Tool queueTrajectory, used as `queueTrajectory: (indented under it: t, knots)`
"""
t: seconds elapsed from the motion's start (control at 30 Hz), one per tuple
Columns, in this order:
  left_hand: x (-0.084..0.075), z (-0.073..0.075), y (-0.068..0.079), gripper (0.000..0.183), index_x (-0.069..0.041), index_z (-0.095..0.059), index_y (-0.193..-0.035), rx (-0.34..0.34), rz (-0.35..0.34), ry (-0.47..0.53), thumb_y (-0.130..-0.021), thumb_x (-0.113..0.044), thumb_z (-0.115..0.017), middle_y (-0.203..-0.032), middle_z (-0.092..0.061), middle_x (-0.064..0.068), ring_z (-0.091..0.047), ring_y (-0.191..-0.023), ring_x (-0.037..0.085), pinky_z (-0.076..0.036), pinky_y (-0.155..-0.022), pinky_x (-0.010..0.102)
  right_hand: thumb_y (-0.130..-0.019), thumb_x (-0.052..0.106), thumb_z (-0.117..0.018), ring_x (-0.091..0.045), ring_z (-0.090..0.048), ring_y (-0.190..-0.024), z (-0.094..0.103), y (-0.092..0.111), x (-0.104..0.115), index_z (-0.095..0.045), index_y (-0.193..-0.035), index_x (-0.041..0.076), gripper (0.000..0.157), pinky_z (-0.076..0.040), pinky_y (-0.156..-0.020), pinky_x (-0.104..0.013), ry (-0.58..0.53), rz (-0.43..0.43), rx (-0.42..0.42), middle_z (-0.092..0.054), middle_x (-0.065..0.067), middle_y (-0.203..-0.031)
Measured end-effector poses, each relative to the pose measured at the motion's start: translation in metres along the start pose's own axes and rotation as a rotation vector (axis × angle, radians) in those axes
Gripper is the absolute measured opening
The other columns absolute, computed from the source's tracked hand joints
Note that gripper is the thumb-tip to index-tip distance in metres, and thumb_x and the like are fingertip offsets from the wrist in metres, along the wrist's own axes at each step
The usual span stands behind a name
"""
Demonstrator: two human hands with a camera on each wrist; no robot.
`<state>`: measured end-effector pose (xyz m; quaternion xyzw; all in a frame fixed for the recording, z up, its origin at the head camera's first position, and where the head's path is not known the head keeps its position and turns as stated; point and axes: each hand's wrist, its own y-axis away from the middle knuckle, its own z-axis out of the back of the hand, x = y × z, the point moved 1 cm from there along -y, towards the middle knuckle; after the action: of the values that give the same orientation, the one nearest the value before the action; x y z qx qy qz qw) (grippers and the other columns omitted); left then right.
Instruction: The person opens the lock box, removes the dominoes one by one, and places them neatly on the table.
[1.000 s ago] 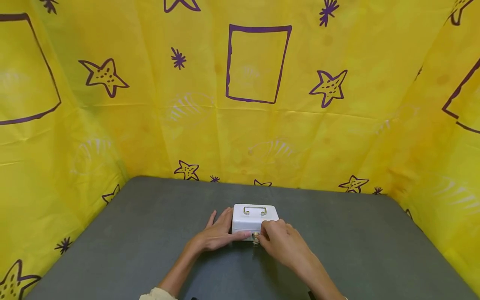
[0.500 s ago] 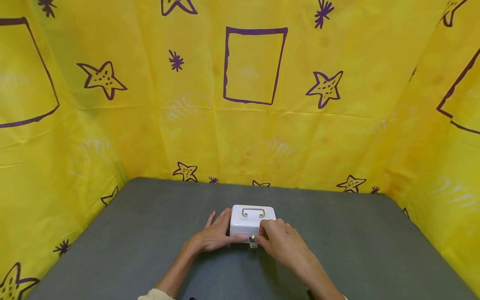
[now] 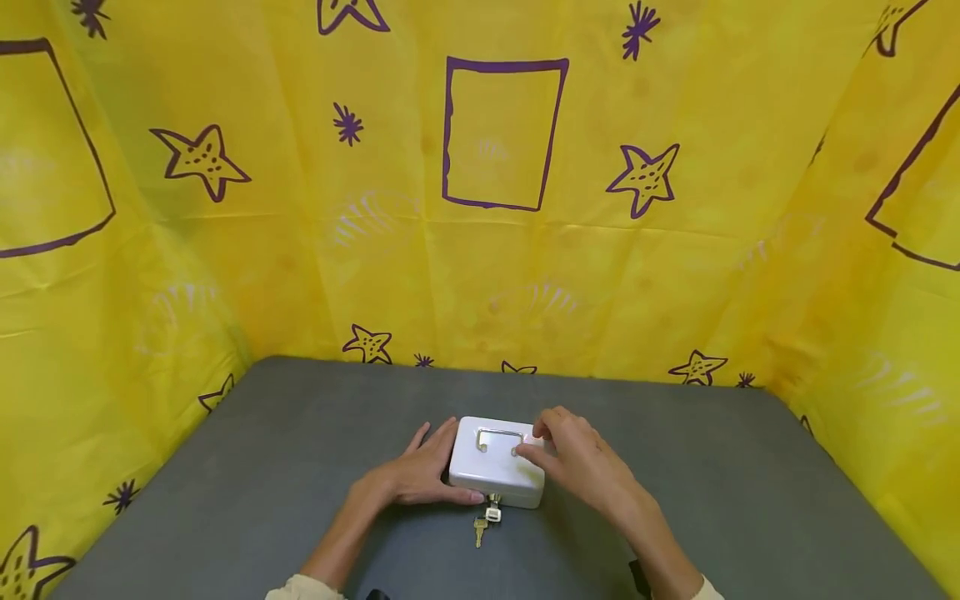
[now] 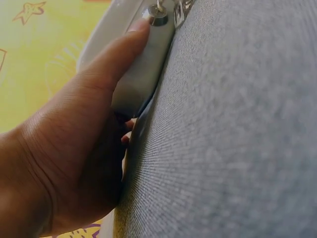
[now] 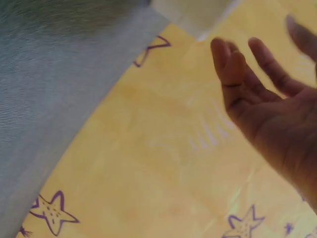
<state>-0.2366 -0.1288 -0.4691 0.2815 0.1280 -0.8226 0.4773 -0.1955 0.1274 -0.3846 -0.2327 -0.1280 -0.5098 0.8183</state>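
Observation:
A white cash box (image 3: 491, 467) with a metal carrying handle (image 3: 500, 432) on its lid sits on the grey table, lid down. One key (image 3: 492, 514) is at the lock (image 4: 158, 16) on its front, and a second brass key (image 3: 480, 532) hangs beside it. My left hand (image 3: 416, 475) lies at the box's left front corner, its straight thumb pressed along the front near the lock, its fingers along the left side. Over the right part of the lid hovers my right hand (image 3: 581, 457), fingers loosely bent, holding nothing; contact with the lid is unclear.
The grey table (image 3: 337, 400) stretches out around the box on all sides. A yellow cloth (image 3: 405, 275) with purple starfish drawings hangs behind it and along both sides.
My right hand has let go of the key and risen over the lid's right side. The keys hang free now. The box has turned slightly and come nearer; my left hand stays on it.

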Motion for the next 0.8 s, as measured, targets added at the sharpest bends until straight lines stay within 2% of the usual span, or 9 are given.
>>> queueTrajectory:
  t: [0.07, 0.13, 0.2, 0.3, 0.4, 0.47, 0.63, 0.73, 0.8]
  knots:
    - [0.000, -0.002, -0.003, 0.117, -0.004, -0.021, -0.164, -0.002, -0.016, 0.003, -0.082, -0.063, -0.079, -0.172, -0.025, 0.019, -0.015, -0.164, 0.037, -0.002, -0.131, 0.065, -0.089, 0.036, -0.083, -0.020, -0.062, -0.097, -0.004, 0.000, -0.008, -0.070, -0.112, 0.006, 0.040, -0.055, -0.082, -0.038, 0.060, 0.091, 0.024, -0.067, -0.005, -0.110]
    - [0.000, -0.003, -0.005, 0.118, -0.003, -0.022, -0.162, -0.011, -0.033, 0.003, -0.080, -0.064, -0.081, -0.170, -0.028, 0.020, -0.018, -0.163, 0.038, -0.004, -0.131, 0.066, -0.087, 0.044, -0.084, -0.024, -0.061, -0.109, -0.008, -0.001, -0.016, -0.068, -0.124, 0.005, 0.056, -0.054, -0.088, -0.044, 0.128, 0.196, 0.050, -0.065, -0.008, -0.123]
    - [0.000, -0.002, -0.006, 0.120, 0.000, -0.025, -0.160, -0.033, -0.049, -0.015, -0.077, -0.063, -0.084, -0.167, -0.032, 0.021, -0.025, -0.160, 0.038, -0.008, -0.130, 0.068, -0.085, 0.049, -0.084, -0.024, -0.060, -0.110, -0.012, -0.003, -0.022, -0.066, -0.129, 0.006, 0.064, -0.052, -0.088, -0.044, 0.165, 0.287, 0.067, -0.064, -0.009, -0.127]
    - [-0.001, 0.002, -0.005, 0.119, 0.000, -0.032, -0.153, -0.071, -0.084, -0.052, -0.069, -0.061, -0.090, -0.155, -0.044, 0.018, -0.039, -0.149, 0.035, -0.016, -0.126, 0.070, -0.085, 0.056, -0.082, -0.020, -0.059, -0.110, -0.016, -0.006, -0.029, -0.063, -0.132, 0.009, 0.069, -0.051, -0.087, -0.039, 0.190, 0.356, 0.096, -0.064, -0.006, -0.127]
    - [-0.002, 0.005, -0.006, 0.114, -0.002, -0.037, -0.146, -0.085, -0.153, -0.088, -0.066, -0.064, -0.091, -0.141, -0.051, 0.013, -0.048, -0.135, 0.030, -0.024, -0.119, 0.071, -0.085, 0.057, -0.082, -0.018, -0.059, -0.110, -0.014, -0.007, -0.034, -0.062, -0.135, 0.010, 0.071, -0.051, -0.089, -0.037, 0.205, 0.360, 0.128, -0.064, -0.003, -0.128]
    - [-0.002, 0.005, -0.010, 0.113, -0.002, -0.036, -0.144, -0.076, -0.195, -0.078, -0.066, -0.064, -0.091, -0.138, -0.052, 0.013, -0.049, -0.133, 0.030, -0.024, -0.119, 0.071, -0.083, 0.055, -0.084, -0.018, -0.060, -0.112, -0.012, -0.007, -0.036, -0.062, -0.136, 0.011, 0.072, -0.052, -0.091, -0.038, 0.223, 0.353, 0.141, -0.064, -0.003, -0.129]
    - [0.002, 0.003, -0.014, 0.126, 0.007, -0.024, -0.153, -0.019, -0.214, -0.005, -0.068, -0.055, -0.094, -0.151, -0.044, 0.025, -0.039, -0.148, 0.043, -0.011, -0.125, 0.073, -0.082, 0.053, -0.086, -0.024, -0.063, -0.118, -0.008, -0.007, -0.035, -0.060, -0.140, 0.009, 0.077, -0.055, -0.099, -0.044, 0.249, 0.373, 0.182, -0.065, -0.008, -0.135]
    - [0.007, 0.002, -0.012, 0.133, 0.012, -0.019, -0.155, -0.010, -0.215, 0.004, -0.068, -0.053, -0.095, -0.155, -0.039, 0.030, -0.030, -0.153, 0.050, -0.009, -0.125, 0.073, -0.084, 0.053, -0.085, -0.031, -0.064, -0.125, -0.007, -0.006, -0.033, -0.057, -0.145, 0.007, 0.081, -0.054, -0.106, -0.049, 0.262, 0.381, 0.226, -0.062, -0.014, -0.143]
    - [0.009, 0.001, -0.013, 0.133, 0.013, -0.018, -0.155, -0.020, -0.225, 0.007, -0.068, -0.054, -0.095, -0.156, -0.039, 0.031, -0.030, -0.154, 0.051, -0.010, -0.125, 0.073, -0.085, 0.052, -0.084, -0.033, -0.063, -0.129, -0.006, -0.005, -0.033, -0.055, -0.147, 0.007, 0.082, -0.053, -0.108, -0.052, 0.270, 0.367, 0.250, -0.060, -0.018, -0.148]
